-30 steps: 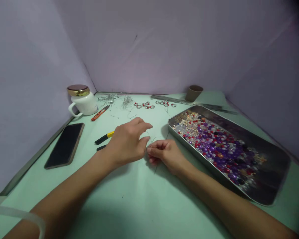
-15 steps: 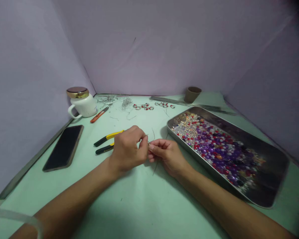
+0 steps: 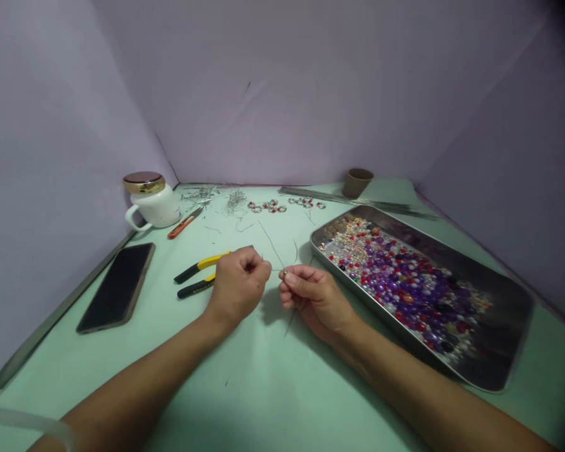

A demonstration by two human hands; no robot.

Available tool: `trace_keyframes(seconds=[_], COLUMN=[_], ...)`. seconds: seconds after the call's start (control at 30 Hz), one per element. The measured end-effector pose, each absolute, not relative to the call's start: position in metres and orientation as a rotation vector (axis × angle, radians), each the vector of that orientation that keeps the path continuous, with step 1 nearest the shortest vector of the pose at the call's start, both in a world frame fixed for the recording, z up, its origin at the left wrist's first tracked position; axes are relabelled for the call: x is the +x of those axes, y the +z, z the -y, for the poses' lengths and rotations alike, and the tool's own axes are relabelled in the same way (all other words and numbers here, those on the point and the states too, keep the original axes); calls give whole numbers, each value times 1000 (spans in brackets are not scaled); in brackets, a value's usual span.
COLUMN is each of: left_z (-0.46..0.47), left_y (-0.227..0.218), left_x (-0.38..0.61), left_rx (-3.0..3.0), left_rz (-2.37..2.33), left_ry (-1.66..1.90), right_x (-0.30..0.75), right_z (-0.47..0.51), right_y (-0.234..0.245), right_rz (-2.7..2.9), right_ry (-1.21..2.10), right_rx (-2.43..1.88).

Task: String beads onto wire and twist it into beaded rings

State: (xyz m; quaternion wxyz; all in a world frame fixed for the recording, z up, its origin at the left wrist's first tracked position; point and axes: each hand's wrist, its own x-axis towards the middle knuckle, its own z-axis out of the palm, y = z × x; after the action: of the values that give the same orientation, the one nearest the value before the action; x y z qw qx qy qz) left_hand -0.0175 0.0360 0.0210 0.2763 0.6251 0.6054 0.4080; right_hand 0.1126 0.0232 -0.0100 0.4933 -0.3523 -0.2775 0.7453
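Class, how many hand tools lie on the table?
2: yellow-handled pliers just left of the left hand, and orange snips beside the white mug. The arms may hide others.

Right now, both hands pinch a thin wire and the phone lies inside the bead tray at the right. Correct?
No. The head view shows the phone on the table at the left, apart from the tray at the right. The left hand and right hand do pinch the wire.

A thin grey metal wire (image 3: 272, 246) ran between left hand (image 3: 239, 285) and right hand (image 3: 313, 295), one end slanting upward. A tiny pale bead (image 3: 285, 273) sat on it.
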Motion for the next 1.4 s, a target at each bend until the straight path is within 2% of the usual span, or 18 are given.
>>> trace_keyframes(seconds=[0.17, 0.33, 0.63, 0.9, 1.13, 1.4], left_z=[-49, -41, -29, -40, -42, -38], left_y=[19, 38, 37, 34, 35, 34], left_x=[-27, -31, -9, -29, -33, -30], left_rx=[1542, 1583, 1134, 1631, 1906, 1842], left_rz=[-1550, -1733, -1320, -1330, -1396, -1313], left_ry=[750, 1183, 985, 556, 608, 708], right_x=[114, 113, 110, 110, 108, 112], right_z=[-29, -33, -28, -28, -27, -26], right_y=[-17, -20, -23, -22, -17, -16], right_rz=[742, 724, 848, 927, 838, 821], right_ry=[1730, 1591, 1622, 1663, 1733, 1782], right_rx=[-939, -997, -871, -922, -968, -860])
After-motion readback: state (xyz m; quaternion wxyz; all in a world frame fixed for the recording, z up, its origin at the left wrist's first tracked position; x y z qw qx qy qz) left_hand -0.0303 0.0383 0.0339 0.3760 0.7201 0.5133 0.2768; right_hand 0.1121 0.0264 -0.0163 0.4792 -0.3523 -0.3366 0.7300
